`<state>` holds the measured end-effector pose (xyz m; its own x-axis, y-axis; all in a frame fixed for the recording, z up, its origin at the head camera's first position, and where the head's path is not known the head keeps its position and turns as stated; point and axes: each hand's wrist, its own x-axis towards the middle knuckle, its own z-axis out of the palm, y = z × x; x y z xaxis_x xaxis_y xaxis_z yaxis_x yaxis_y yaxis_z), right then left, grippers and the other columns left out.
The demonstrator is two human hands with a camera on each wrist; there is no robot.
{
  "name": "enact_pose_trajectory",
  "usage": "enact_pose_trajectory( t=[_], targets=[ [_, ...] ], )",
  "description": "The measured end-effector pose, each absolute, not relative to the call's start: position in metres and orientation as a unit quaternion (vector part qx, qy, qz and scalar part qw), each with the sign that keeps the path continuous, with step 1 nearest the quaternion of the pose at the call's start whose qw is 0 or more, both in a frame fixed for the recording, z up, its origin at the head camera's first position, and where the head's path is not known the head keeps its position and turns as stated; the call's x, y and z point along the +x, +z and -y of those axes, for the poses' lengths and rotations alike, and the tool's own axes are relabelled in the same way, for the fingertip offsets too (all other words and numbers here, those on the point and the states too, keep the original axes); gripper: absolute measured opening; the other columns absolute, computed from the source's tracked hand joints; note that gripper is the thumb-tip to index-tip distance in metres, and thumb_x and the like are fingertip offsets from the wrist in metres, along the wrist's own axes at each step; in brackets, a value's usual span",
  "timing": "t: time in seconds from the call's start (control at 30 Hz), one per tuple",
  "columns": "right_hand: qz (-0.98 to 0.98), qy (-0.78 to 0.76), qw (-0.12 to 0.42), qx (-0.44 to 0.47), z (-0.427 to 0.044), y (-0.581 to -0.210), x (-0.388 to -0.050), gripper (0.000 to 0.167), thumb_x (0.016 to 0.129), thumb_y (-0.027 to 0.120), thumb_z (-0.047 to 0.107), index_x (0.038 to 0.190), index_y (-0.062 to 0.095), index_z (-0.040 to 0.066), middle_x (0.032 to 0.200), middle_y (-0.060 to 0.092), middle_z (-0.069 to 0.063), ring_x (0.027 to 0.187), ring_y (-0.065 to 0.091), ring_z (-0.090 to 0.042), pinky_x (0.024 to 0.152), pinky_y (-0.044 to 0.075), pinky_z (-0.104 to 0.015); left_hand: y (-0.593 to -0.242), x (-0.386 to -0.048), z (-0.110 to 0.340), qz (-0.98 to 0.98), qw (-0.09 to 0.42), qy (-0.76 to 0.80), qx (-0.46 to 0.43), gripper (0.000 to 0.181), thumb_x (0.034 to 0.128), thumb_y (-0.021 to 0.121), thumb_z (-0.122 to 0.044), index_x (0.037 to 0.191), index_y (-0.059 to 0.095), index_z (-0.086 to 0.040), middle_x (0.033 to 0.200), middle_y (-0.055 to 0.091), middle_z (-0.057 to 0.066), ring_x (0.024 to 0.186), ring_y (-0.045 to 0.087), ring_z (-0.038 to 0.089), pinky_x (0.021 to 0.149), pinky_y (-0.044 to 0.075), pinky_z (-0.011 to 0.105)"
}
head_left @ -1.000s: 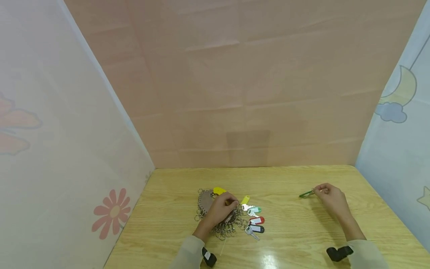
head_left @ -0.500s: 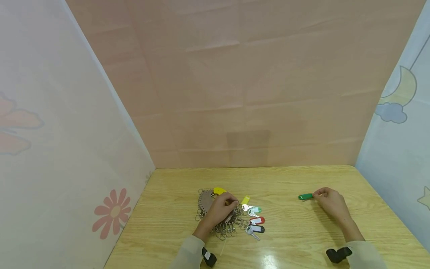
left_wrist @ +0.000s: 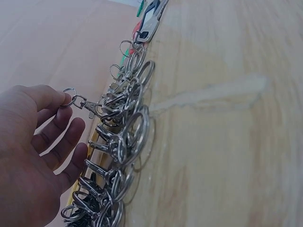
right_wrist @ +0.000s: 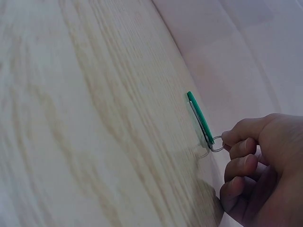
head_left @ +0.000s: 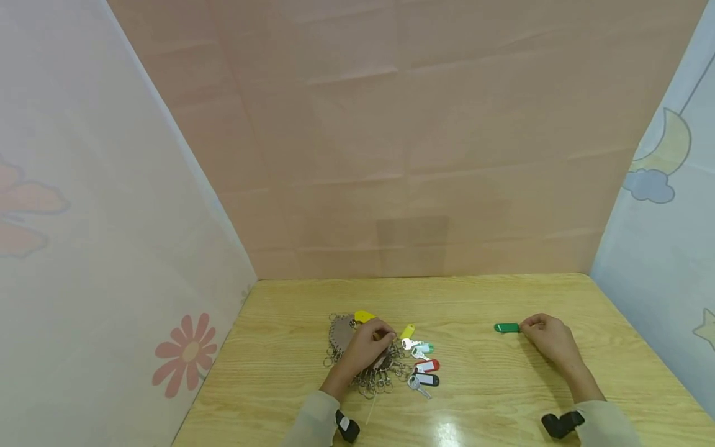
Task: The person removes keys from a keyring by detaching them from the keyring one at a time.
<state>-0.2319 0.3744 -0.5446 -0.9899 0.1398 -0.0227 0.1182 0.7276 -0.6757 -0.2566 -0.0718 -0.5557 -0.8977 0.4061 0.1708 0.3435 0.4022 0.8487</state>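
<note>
My left hand (head_left: 365,347) is over a cluster of metal swivel clasps (head_left: 380,377) with rings, set around a brownish-grey flat piece (head_left: 342,334). In the left wrist view, thumb and forefinger pinch the small split ring (left_wrist: 69,97) of one clasp (left_wrist: 90,108). Out to the right, my right hand (head_left: 553,340) holds a green key tag (head_left: 507,328) by its ring. The right wrist view shows that ring (right_wrist: 217,144) between thumb and forefinger. A thin grey piece, perhaps a key, lies along the tag (right_wrist: 200,117). Fingers hide part of both rings.
Right of the clasps lie a yellow tag (head_left: 409,332), a light green tag (head_left: 427,349), a red tag (head_left: 429,365) and a black tag (head_left: 427,380), with keys (head_left: 418,386). A yellow piece (head_left: 365,316) sits behind my left hand. Papered walls enclose the wooden table (head_left: 475,403).
The green tag has turned from edge-on to its broad green face in the head view. My right hand has dropped slightly towards me. My left hand has stayed in place.
</note>
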Motion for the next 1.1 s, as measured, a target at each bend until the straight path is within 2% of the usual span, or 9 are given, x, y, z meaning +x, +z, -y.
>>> enact_pose_trajectory(
  t=[0.17,0.57,0.7,0.8,0.87,0.97,1.1],
  targets=[
    [0.929,0.361,0.019,-0.074,-0.372,-0.543,-0.231,0.044,0.109,0.056,0.031,0.121,0.065,-0.010,0.109,0.073,-0.029,0.090,0.068,-0.029,0.069,0.048,-0.033,-0.556,-0.257,0.072,-0.836,0.024,0.498,0.229,0.015,0.1076,0.067,-0.026,0.111,0.077,-0.015,0.104,0.070,-0.001,0.084,0.060,0.005,0.075,0.054,0.024],
    [0.920,0.387,0.031,-0.057,-0.348,-0.537,-0.224,0.043,0.111,0.055,0.032,0.125,0.064,-0.008,0.115,0.072,-0.032,0.072,0.055,-0.018,0.059,0.043,-0.030,-0.558,-0.260,0.072,-0.848,0.005,0.478,0.230,0.012,0.1061,0.069,-0.021,0.109,0.077,-0.013,0.104,0.070,0.000,0.086,0.061,0.004,0.077,0.055,0.023],
    [0.916,0.400,0.032,-0.028,-0.335,-0.535,-0.223,0.040,0.110,0.057,0.031,0.123,0.065,-0.006,0.097,0.073,-0.020,0.059,0.046,-0.013,0.052,0.040,-0.028,-0.559,-0.262,0.073,-0.868,-0.005,0.447,0.218,0.011,0.1058,0.069,-0.021,0.108,0.077,-0.015,0.104,0.069,-0.003,0.088,0.061,0.002,0.079,0.055,0.023],
    [0.916,0.400,0.033,-0.011,-0.324,-0.533,-0.223,0.035,0.109,0.059,0.028,0.121,0.066,-0.004,0.076,0.063,-0.007,0.052,0.040,-0.009,0.048,0.037,-0.025,-0.560,-0.264,0.075,-0.878,-0.013,0.426,0.216,0.010,0.1055,0.068,-0.020,0.106,0.077,-0.015,0.103,0.069,-0.004,0.089,0.061,0.003,0.079,0.055,0.023],
    [0.917,0.396,0.032,0.002,-0.317,-0.533,-0.224,0.033,0.109,0.060,0.026,0.120,0.066,-0.004,0.068,0.054,0.000,0.051,0.039,-0.008,0.048,0.036,-0.024,-0.559,-0.266,0.076,-0.882,-0.018,0.418,0.216,0.009,0.1050,0.069,-0.019,0.105,0.077,-0.015,0.102,0.068,-0.003,0.089,0.061,0.004,0.079,0.055,0.024],
    [0.917,0.397,0.025,0.010,-0.306,-0.533,-0.225,0.030,0.108,0.060,0.024,0.119,0.066,-0.004,0.063,0.048,0.002,0.050,0.039,-0.008,0.047,0.037,-0.023,-0.559,-0.266,0.078,-0.891,-0.029,0.398,0.217,0.009,0.1043,0.069,-0.018,0.103,0.077,-0.015,0.101,0.068,-0.003,0.089,0.061,0.006,0.078,0.055,0.025],
    [0.917,0.399,0.017,0.006,-0.295,-0.535,-0.227,0.029,0.108,0.061,0.025,0.118,0.069,-0.001,0.069,0.057,-0.001,0.056,0.041,-0.009,0.052,0.038,-0.027,-0.560,-0.267,0.080,-0.906,-0.043,0.367,0.207,0.009,0.1043,0.069,-0.020,0.103,0.078,-0.017,0.100,0.067,-0.005,0.090,0.061,0.007,0.078,0.055,0.024]
  ],
)
